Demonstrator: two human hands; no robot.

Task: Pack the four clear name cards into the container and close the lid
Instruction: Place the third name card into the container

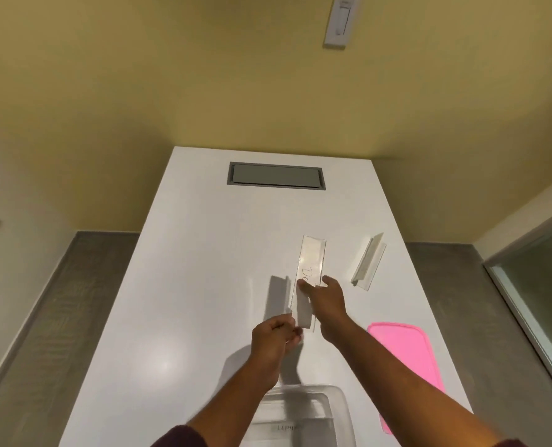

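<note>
Both hands pinch one clear name card (310, 279): right hand (327, 303) mid-card, left hand (276, 337) at its near end. Second card (368, 259) at 2 o'clock; container (342, 411) at 6.

Warm, even overhead light is falling; a soft glare spot is shining on the tabletop (166, 362) at 7 o'clock. Hands are casting grey shadows. Wide-angle distortion is bending the edges; details are looking soft.

Looks like an office meeting room: a long white desk (203, 253) with a grey cable hatch (276, 175) at 12 o'clock, plain yellow walls, a wall switch (340, 22), grey carpet (58, 317).
</note>
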